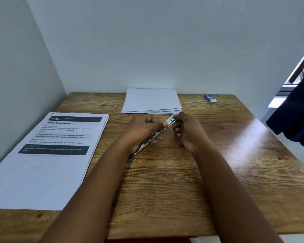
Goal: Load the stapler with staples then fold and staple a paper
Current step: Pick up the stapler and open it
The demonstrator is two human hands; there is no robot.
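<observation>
Step in hand: loading, by the look of it; the slim chrome stapler with a blue end (154, 135) was held swung open above the wooden table (165, 181), with neither folding nor stapling begun.
Left hand (144, 130): its grip was wrapped around the middle of the stapler, thumb lying along the metal rail.
Right hand (186, 132): its fingers were curled in a narrow grip at the stapler's far metal tip; whether a strip of staples sat between them could not be told.
Stapler's place: lifted clear of the table, slanting from the blue end near the left wrist up toward the right hand.
Staple supply: a small blue and white box (210, 98) lay at the far right of the table, well apart from both hands.
Paper: a stack of plain white sheets (151, 100) lay just beyond the hands; a printed white sheet with black bands (47, 155) lay to the left.
Next move, as a judgement: seat the staples squarely in the rail, then close the top without pinching a finger.
</observation>
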